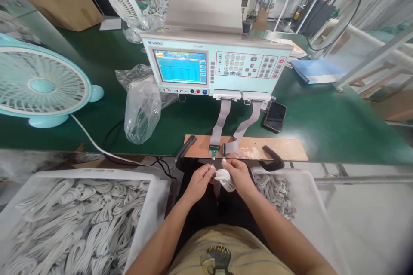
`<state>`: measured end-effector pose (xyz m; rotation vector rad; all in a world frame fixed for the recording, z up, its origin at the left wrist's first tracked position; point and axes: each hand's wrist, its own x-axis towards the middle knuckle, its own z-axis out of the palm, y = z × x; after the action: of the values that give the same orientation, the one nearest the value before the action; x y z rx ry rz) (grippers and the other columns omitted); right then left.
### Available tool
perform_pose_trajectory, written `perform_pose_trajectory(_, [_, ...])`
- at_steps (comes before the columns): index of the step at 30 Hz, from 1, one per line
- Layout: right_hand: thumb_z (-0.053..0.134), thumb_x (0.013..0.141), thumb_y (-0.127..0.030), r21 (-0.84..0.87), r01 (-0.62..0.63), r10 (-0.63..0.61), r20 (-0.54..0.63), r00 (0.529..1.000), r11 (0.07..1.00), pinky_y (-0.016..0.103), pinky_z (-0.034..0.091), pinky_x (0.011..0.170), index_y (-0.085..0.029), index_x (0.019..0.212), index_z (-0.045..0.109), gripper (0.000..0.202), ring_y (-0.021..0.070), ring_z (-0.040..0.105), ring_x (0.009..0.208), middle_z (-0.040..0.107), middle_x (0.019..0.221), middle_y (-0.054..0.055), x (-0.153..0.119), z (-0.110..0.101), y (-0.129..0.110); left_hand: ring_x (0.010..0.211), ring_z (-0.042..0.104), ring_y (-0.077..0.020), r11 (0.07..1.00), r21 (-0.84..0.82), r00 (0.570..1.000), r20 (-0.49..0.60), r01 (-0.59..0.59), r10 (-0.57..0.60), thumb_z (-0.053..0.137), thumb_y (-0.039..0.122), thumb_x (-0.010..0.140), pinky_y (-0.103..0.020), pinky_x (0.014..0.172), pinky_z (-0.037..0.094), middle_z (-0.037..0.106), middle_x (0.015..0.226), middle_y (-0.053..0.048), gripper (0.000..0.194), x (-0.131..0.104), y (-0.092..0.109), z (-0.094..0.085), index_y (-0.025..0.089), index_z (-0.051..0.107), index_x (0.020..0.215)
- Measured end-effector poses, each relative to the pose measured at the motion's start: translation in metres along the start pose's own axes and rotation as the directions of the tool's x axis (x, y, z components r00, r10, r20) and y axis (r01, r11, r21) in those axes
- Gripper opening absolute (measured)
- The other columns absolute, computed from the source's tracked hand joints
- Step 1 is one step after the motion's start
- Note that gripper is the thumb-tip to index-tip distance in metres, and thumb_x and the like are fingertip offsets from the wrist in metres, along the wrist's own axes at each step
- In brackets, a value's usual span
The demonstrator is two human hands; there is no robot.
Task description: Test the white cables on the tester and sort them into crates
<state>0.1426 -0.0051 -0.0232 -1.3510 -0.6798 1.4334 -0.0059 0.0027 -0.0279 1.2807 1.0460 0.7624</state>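
Observation:
A coiled white cable (225,180) hangs between my two hands at the bench's front edge. My left hand (203,178) pinches one plug end of it, just below a small green circuit board (214,153). With closed fingers, my right hand (238,173) grips the other plug end near the second ribbon connector (224,149). Whether that plug sits in the connector I cannot tell. Two grey ribbon cables (220,122) run from the connectors up to a tester (219,64) with a lit blue screen. Beneath the connectors lies a wooden board (280,146).
A white bin (155,180) full of bundled cables stands at left, a second bin (311,180) with cables at right. On the green bench are a fan (43,84), a plastic bag (142,109), a phone (275,117) and a blue folder (318,71). A person sits opposite.

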Motion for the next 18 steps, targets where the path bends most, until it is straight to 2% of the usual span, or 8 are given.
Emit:
perform_pose_trajectory(4, [0.073, 0.059, -0.039, 0.101, -0.050, 0.054, -0.043, 0.998, 0.994, 0.023, 0.035, 0.049, -0.015, 0.062, 0.062, 0.027, 0.0092, 0.046, 0.046, 0.058, 0.053, -0.002, 0.000, 0.005, 0.000, 0.068, 0.050, -0.0132, 0.999, -0.009, 0.997, -0.057, -0.046, 0.045, 0.047, 0.040, 0.081, -0.022, 0.061, 0.041, 0.055, 0.081, -0.004, 0.030, 0.006, 0.001, -0.001, 0.014, 0.057, 0.069])
perform_pose_trajectory(6, [0.073, 0.060, -0.039, 0.110, -0.032, 0.036, -0.033, 0.999, 0.993, 0.023, 0.036, 0.051, -0.015, 0.064, 0.063, 0.026, 0.0094, 0.048, 0.048, 0.060, 0.055, -0.002, 0.000, 0.005, -0.001, 0.067, 0.048, -0.0126, 0.997, 0.020, 0.990, -0.113, -0.080, 0.082, 0.047, 0.037, 0.081, -0.022, 0.063, 0.039, 0.054, 0.073, -0.002, 0.031, 0.009, -0.001, 0.001, 0.014, 0.055, 0.062])
perform_pose_trajectory(10, [0.071, 0.062, -0.040, 0.049, -0.016, 0.016, 0.002, 1.000, 0.999, 0.024, 0.038, 0.053, -0.015, 0.067, 0.065, 0.026, 0.0105, 0.050, 0.051, 0.062, 0.057, -0.001, 0.001, 0.003, -0.002, 0.061, 0.044, -0.0112, 0.992, 0.056, 0.976, -0.181, -0.113, 0.122, 0.047, 0.035, 0.081, -0.023, 0.061, 0.036, 0.049, 0.062, 0.001, 0.031, 0.015, -0.006, 0.006, 0.014, 0.054, 0.059])
perform_pose_trajectory(14, [0.070, 0.063, -0.042, -0.007, -0.017, 0.017, 0.016, 1.000, 1.000, 0.024, 0.039, 0.054, -0.014, 0.071, 0.067, 0.029, 0.0114, 0.050, 0.052, 0.064, 0.060, 0.001, 0.001, 0.000, -0.003, 0.059, 0.041, -0.0107, 0.994, 0.047, 0.967, -0.232, -0.101, 0.109, 0.048, 0.036, 0.080, -0.022, 0.060, 0.034, 0.047, 0.059, 0.002, 0.032, 0.017, -0.008, 0.010, 0.014, 0.053, 0.057])
perform_pose_trajectory(18, [0.069, 0.064, -0.042, -0.024, -0.003, 0.004, 0.028, 1.000, 1.000, 0.025, 0.040, 0.056, -0.015, 0.074, 0.069, 0.029, 0.0125, 0.052, 0.054, 0.065, 0.061, 0.001, 0.001, -0.001, -0.004, 0.055, 0.038, -0.0093, 0.995, -0.056, 0.957, -0.285, -0.079, 0.060, 0.048, 0.040, 0.080, -0.022, 0.056, 0.033, 0.041, 0.055, 0.003, 0.035, 0.015, -0.010, 0.016, 0.014, 0.050, 0.056])
